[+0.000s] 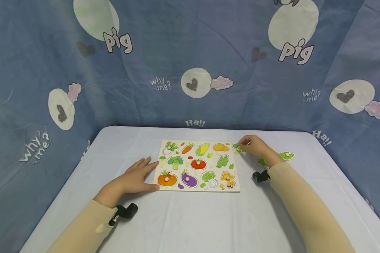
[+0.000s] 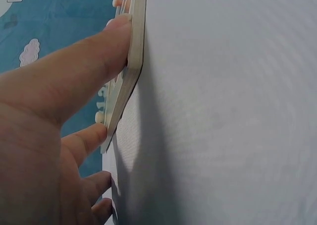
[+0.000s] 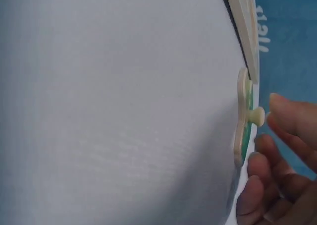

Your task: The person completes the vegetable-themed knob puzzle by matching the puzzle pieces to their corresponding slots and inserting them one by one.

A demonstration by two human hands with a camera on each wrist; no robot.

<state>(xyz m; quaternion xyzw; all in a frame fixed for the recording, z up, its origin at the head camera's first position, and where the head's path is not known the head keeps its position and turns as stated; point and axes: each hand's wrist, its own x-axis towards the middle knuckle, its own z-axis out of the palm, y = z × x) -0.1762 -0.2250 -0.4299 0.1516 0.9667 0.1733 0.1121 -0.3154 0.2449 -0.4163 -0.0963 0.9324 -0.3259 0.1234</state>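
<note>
A wooden vegetable puzzle board (image 1: 196, 175) lies flat on the table. My left hand (image 1: 136, 177) is spread at its left side, thumb at the near corner and a finger touching the edge; the left wrist view shows the thumb (image 2: 94, 59) against the board's side. Just right of the board is a green puzzle piece (image 1: 235, 149) with a pale knob (image 3: 256, 116). Over this knob is my right hand (image 1: 254, 144), thumb and forefinger close together at its top, not visibly round it. The other fingers curl loosely.
On the table's right, by the right forearm, lie more loose green pieces (image 1: 286, 155), partly hidden by the arm. Knobbed pieces such as the tomato (image 1: 198, 164) and eggplant (image 1: 189, 180) sit in the board. A blue printed cloth (image 1: 190, 45) hangs behind the white table (image 1: 190, 221).
</note>
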